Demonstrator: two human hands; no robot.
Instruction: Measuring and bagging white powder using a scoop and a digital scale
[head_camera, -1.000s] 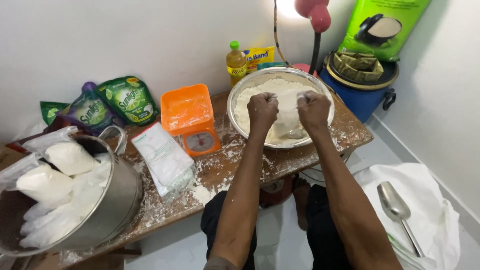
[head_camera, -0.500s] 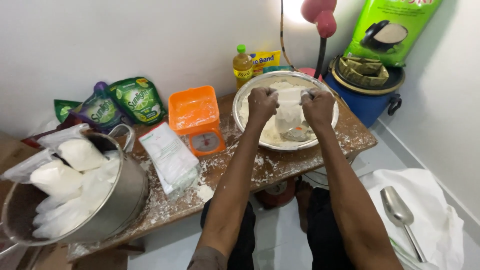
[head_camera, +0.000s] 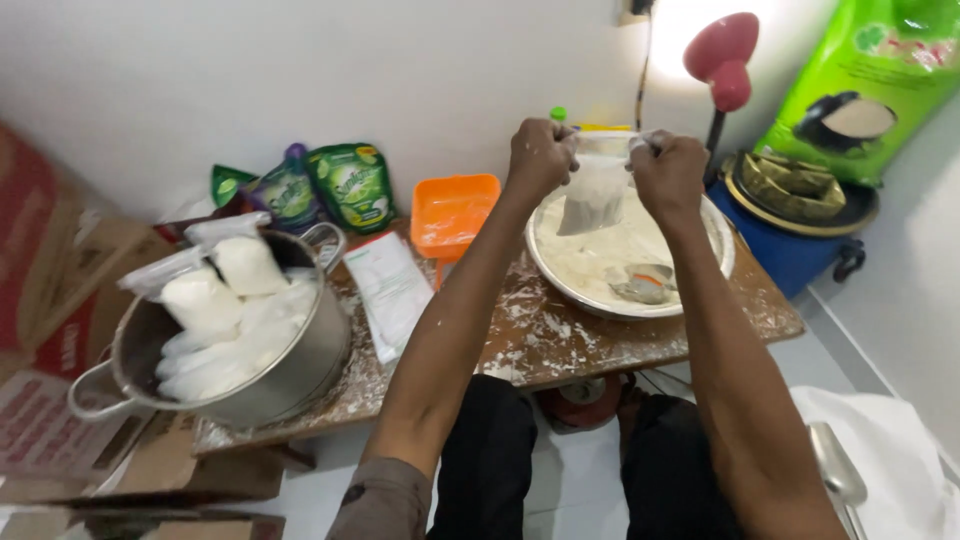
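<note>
1. My left hand (head_camera: 540, 155) and right hand (head_camera: 668, 172) each pinch a top corner of 1 clear bag (head_camera: 593, 195) of flour, hanging above the steel basin (head_camera: 712, 262).
2. An orange tray (head_camera: 452, 212) sits just left; a big pot (head_camera: 300, 360) of filled bags sits far left.
3. The basin nears the table's (head_camera: 560, 345) right edge; bare board lies before it.

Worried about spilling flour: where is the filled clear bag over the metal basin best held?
By its open top edge, from above at both corners, as the left hand and right hand do: the bag hangs limp, its powder weighing the bottom.
</note>
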